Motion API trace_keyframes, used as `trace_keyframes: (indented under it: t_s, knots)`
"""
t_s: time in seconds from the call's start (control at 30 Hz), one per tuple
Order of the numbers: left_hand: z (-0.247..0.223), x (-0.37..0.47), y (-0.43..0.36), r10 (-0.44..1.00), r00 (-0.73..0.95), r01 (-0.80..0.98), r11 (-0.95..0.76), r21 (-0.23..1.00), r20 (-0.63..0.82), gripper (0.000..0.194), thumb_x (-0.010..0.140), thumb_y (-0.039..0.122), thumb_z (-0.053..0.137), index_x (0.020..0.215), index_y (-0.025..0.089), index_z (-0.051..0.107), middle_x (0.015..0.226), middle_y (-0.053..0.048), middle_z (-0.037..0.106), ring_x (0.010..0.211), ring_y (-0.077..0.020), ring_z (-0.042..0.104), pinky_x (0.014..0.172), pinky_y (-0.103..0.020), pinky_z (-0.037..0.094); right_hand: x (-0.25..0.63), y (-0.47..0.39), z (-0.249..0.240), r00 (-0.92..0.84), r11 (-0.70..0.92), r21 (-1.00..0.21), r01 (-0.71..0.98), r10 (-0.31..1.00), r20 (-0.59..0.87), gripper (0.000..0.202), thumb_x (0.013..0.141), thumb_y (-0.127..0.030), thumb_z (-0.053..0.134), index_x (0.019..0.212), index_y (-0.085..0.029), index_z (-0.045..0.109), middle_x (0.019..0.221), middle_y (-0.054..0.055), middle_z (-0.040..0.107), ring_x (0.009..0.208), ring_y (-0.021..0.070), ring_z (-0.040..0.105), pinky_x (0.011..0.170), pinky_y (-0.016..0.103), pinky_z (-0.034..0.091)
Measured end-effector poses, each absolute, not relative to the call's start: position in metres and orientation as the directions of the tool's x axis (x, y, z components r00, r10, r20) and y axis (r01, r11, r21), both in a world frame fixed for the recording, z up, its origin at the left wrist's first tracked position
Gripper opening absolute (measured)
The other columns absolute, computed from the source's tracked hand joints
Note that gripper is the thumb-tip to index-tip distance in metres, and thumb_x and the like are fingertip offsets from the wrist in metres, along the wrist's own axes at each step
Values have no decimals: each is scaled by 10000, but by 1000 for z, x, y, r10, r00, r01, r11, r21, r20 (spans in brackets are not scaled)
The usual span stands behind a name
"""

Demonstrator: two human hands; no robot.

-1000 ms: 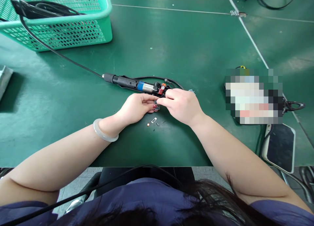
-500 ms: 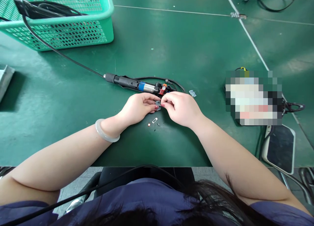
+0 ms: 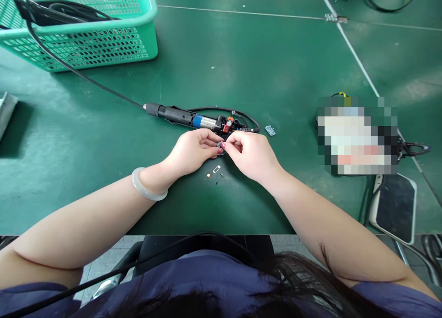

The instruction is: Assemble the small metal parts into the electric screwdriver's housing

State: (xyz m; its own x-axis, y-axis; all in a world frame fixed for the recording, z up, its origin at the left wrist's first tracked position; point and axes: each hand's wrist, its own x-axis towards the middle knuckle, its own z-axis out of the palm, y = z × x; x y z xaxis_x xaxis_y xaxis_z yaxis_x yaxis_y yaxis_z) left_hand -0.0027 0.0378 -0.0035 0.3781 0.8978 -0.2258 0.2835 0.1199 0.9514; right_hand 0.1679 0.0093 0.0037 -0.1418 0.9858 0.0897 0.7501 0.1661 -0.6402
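Observation:
Between the fingertips of my left hand [image 3: 194, 151] is a small grey part [image 3: 220, 145], mostly covered by fingers. My right hand [image 3: 251, 153] is closed in a pinch over the same part; whether something tiny is between its fingertips is hidden. Just beyond both hands lies a black tool with a blue band and silver section [image 3: 203, 121], with a red and orange piece [image 3: 228, 124] at its right end. Nearer to me are a white rectangular frame [image 3: 216, 169], a small orange-red piece [image 3: 208, 176] and dark bits. A clear grey piece [image 3: 270, 130] rests beyond my right hand.
A green basket [image 3: 100, 49] holding black cables stands at the back left. One cable runs from it to the tool. On the right are a blurred-out object [image 3: 357, 136] and a phone-like device [image 3: 395, 208] at the table edge. A metal object [image 3: 6, 111] sits far left.
My right hand has moved slightly left and closer to my left hand, and its fingertips now cover more of the grey part. The whole view has shifted a little.

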Motion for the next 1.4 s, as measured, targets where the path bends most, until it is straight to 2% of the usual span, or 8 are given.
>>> trace_keyframes:
  t_s: [0.17, 0.37, 0.63, 0.73, 0.9, 1.07, 1.2, 1.4]
  knots:
    - [1, -2, 39, 880, 380, 233, 208, 950, -286, 221, 711, 189, 725, 915, 135, 660, 828, -54, 720, 750, -138, 667, 728, -287, 542, 171, 10, 4, -147, 225, -643, 732, 974, 174, 195, 878, -238, 527, 706, -185, 601, 639, -9, 575, 604, 122, 475, 568, 252, 306]
    - [4, -2, 40, 860, 404, 223, 238, 945, -311, 202, 725, 193, 723, 904, 129, 654, 807, -52, 712, 731, -125, 653, 722, -279, 532, 170, 11, 3, -142, 241, -633, 736, 969, 204, 107, 802, -239, 643, 711, -192, 612, 573, -37, 503, 586, 118, 458, 570, 248, 316]
    - [4, -1, 40, 850, 415, 211, 258, 943, -325, 202, 748, 135, 683, 943, 121, 631, 877, -74, 698, 755, -130, 654, 743, -302, 537, 175, 11, 3, -102, 267, -620, 738, 952, 288, 131, 829, -240, 616, 710, -186, 611, 591, -34, 544, 547, 99, 465, 539, 243, 316]
    - [3, -1, 43, 844, 425, 193, 269, 943, -328, 240, 749, 97, 667, 983, 125, 621, 937, -75, 677, 765, -125, 653, 748, -299, 543, 176, 7, 8, -198, 297, -592, 749, 953, 228, 115, 819, -236, 633, 717, -191, 664, 633, -24, 607, 559, 105, 499, 540, 246, 330]
    - [3, -3, 45, 840, 423, 201, 279, 939, -340, 296, 744, 43, 635, 1026, 134, 631, 975, -67, 651, 716, -99, 634, 742, -300, 550, 172, -7, 11, -448, 439, -457, 774, 889, 95, 113, 833, -237, 641, 800, -225, 748, 740, -9, 696, 669, 146, 598, 592, 271, 370]
    - [2, -5, 44, 831, 449, 229, 246, 942, -327, 357, 759, 51, 606, 1102, 139, 648, 1042, -80, 659, 749, -103, 639, 778, -293, 542, 168, -11, 4, -537, 532, -375, 759, 838, 103, 168, 881, -264, 592, 946, -264, 747, 827, -13, 709, 731, 157, 630, 610, 281, 385]
    - [1, -6, 45, 827, 456, 262, 228, 938, -329, 386, 770, 93, 612, 1150, 150, 650, 996, -67, 691, 715, -102, 637, 782, -294, 529, 161, -13, -2, -601, 595, -343, 727, 793, 100, 184, 897, -334, 582, 951, -254, 738, 781, -9, 684, 729, 152, 621, 612, 279, 375]
    - [3, -6, 45, 827, 445, 306, 219, 927, -342, 380, 766, 152, 646, 1145, 178, 668, 853, -40, 730, 761, -144, 661, 807, -318, 517, 152, -17, -5, -621, 607, -328, 724, 781, 74, 178, 906, -243, 558, 861, -219, 729, 777, 3, 668, 725, 144, 598, 603, 279, 341]
